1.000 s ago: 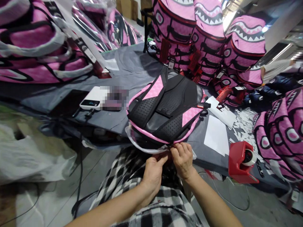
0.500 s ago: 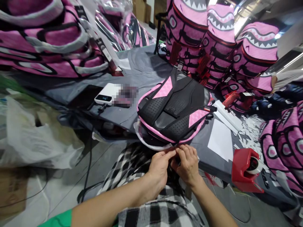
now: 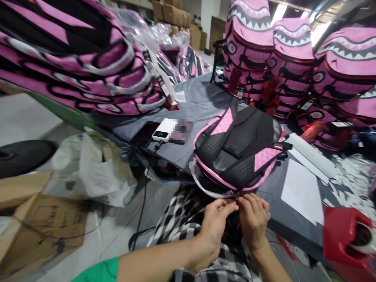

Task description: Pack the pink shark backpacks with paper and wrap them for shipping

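A pink and black backpack (image 3: 237, 147) lies on the table with its padded back and shoulder straps facing up. Along its near edge curves a whitish wrapped strip (image 3: 202, 188), which runs toward my fingers. At that edge my left hand (image 3: 216, 223) is closed in a pinch, thumb and forefinger together. Beside it, nearly touching, my right hand (image 3: 254, 217) has its fingers curled down over the same spot. Whatever small part sits between the fingertips is hidden. Both hands are above my checkered apron (image 3: 167, 219).
Stacked pink backpacks (image 3: 117, 74) stand at left, more backpacks (image 3: 249, 43) at the back right. A white power bank (image 3: 164, 129) lies left of the backpack. White paper (image 3: 304, 192) and a red tape dispenser (image 3: 346, 243) are at right. A plastic bag (image 3: 100, 172) and cardboard box (image 3: 49, 223) are on the left.
The head view has turned left, so the scene sits farther right and lower. Both hands stay at the backpack's near edge; my left fingers look more curled.
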A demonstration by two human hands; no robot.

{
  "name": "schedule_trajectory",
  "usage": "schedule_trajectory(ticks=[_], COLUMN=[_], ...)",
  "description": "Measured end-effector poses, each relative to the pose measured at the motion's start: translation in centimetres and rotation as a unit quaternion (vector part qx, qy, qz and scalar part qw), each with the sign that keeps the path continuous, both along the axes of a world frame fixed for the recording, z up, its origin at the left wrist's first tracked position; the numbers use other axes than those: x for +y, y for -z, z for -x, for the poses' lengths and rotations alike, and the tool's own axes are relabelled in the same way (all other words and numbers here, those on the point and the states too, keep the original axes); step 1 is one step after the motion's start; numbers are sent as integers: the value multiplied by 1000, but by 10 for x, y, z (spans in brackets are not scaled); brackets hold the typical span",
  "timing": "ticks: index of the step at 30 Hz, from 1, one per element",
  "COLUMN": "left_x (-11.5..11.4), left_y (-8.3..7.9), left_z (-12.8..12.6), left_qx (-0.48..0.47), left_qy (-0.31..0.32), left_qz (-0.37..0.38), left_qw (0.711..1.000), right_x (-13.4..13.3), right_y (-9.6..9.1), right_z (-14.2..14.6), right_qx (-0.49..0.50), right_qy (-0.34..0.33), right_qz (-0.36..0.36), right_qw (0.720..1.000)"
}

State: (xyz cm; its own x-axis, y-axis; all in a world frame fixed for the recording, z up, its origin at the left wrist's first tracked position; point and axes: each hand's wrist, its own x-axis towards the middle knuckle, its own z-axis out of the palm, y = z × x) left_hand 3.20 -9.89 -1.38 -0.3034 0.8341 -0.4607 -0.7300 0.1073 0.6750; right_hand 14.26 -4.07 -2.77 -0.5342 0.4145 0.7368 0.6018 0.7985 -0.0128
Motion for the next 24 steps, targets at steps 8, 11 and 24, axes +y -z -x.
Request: schedule_trajectory(ticks=[8,11,24], left_x=[12,15,18], left_y=[39,41,36], left_z=[-20,-20,-21], left_qx=[48,52,-54], left_qy=[-68,-46,-50], left_qz=[-28,-47,-53], left_qw=[996,996,996], right_x=[-1,1,11], right_y=[-17,-24,-32], right_z=[0,-1,-4], right_qx=[10,29,147], right_qy=[6,3,25], right_qz=[104,178,424], right_qw=[994,984,893])
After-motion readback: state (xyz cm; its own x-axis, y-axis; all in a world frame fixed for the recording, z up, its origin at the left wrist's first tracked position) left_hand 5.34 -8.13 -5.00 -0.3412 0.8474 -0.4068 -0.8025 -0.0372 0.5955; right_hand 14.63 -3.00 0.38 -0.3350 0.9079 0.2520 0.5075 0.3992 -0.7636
